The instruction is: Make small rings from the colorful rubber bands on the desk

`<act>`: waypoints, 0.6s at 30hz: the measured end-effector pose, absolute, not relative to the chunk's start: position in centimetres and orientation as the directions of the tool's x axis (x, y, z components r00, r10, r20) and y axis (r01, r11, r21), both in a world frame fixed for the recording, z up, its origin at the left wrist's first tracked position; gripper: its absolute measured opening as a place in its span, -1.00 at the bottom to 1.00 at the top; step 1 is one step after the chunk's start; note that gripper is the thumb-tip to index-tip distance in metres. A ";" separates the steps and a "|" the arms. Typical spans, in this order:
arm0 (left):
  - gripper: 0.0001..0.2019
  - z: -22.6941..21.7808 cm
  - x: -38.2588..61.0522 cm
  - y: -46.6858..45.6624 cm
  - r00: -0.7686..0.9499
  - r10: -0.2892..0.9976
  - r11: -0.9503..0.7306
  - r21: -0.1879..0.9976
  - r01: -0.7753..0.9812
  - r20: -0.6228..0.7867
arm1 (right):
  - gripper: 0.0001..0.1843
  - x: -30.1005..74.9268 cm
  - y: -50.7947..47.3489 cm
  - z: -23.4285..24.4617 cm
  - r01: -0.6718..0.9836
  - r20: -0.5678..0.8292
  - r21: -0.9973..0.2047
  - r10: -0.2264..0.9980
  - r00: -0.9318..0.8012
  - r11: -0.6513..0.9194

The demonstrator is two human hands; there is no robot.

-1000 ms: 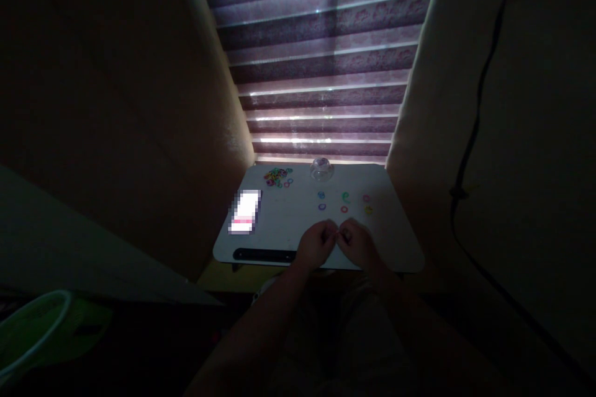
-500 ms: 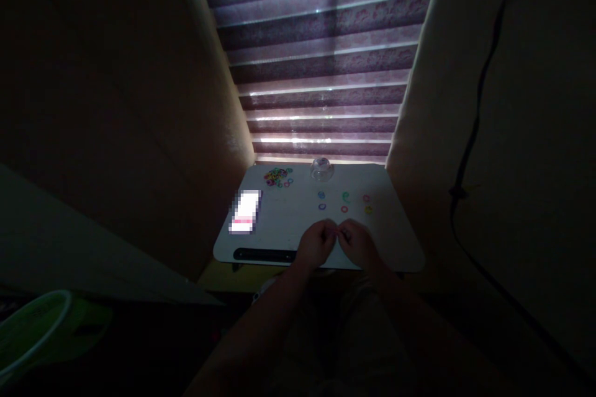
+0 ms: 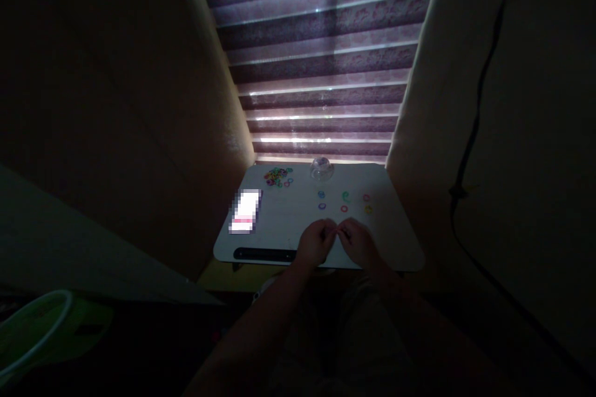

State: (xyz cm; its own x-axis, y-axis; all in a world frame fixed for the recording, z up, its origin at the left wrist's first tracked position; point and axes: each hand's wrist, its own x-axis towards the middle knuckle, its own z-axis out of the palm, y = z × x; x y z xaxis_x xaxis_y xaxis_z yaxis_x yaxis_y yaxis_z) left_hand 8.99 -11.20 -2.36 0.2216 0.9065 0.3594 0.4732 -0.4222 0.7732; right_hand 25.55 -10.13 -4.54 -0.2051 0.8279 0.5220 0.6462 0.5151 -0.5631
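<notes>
My left hand (image 3: 317, 242) and my right hand (image 3: 357, 242) meet fingertip to fingertip over the front of a white lap table (image 3: 274, 220). Both are closed in a pinch. A faint pinkish bit shows between the fingers, too small and dark to name. Just beyond the hands lie small coloured rings that look like elastic bands: blue ones (image 3: 322, 206), a red one (image 3: 344, 209), a green one (image 3: 346, 197), a pink one (image 3: 366, 198) and a yellow one (image 3: 368, 209). A mixed pile of such bands (image 3: 276, 177) sits at the far left.
A clear rounded container (image 3: 321, 169) stands at the table's back edge. On the left lies a phone with a bright screen (image 3: 246, 211). A dark slot (image 3: 264, 254) runs along the front edge. Blinds (image 3: 321, 74) hang behind; a green bucket (image 3: 41, 335) is at lower left.
Almost nothing differs. My hands stay together in the same spot, with only a slight shift of the fingers.
</notes>
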 end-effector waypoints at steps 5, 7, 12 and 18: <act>-0.84 -2.4 9.0 -11.1 0.234 0.890 -0.455 0.734 0.505 0.392 | -0.88 25.5 -10.2 -4.3 0.628 0.522 -0.586 0.831 -0.191 0.512; -0.85 -2.5 9.0 -11.1 0.236 0.891 -0.452 0.729 0.514 0.387 | -0.88 25.5 -10.3 -4.3 0.629 0.519 -0.587 0.834 -0.189 0.509; -0.86 -2.5 9.1 -11.2 0.226 0.904 -0.426 0.729 0.536 0.362 | -0.88 25.6 -10.2 -4.5 0.625 0.515 -0.595 0.837 -0.186 0.505; -0.88 -2.5 9.1 -11.2 0.227 0.895 -0.444 0.731 0.519 0.383 | -0.86 25.6 -10.2 -4.5 0.639 0.515 -0.588 0.839 -0.178 0.496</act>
